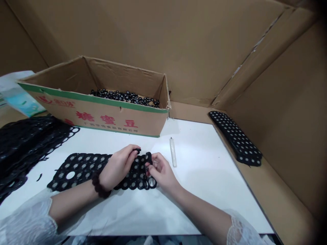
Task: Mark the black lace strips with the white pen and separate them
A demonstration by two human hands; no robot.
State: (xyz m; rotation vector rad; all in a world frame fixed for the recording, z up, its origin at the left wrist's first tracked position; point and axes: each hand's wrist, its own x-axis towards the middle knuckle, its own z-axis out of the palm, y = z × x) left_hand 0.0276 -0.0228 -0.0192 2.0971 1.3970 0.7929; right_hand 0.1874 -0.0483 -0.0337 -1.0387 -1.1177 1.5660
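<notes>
On the table (199, 197): black ring sheet (84, 166), mostly joined
Left hand (119, 166): pinching small black piece (138, 150)
Right hand (162, 172): pinching sheet's right end
Carton (109, 110): loose rings (127, 97), apparently done
Black sheet pile (28, 143): seemingly left to do

The carton (109, 117) stands toward the back of my tabletop (209, 190), with loose rings (127, 97) inside it. Before the carton, on my side, lies the disc sheet (81, 166); my left hand (116, 166) is over it, in front of the carton's right half, and my right hand (163, 172) is at the sheet's right end. The pen-like tool (173, 152) lies forward and right of the carton. A heap (28, 146) sits before the carton's left end, a packet (22, 98) partly behind that end. Well to the carton's right lies a stack (236, 139); behind the carton rises a cardboard wall (143, 37).
</notes>
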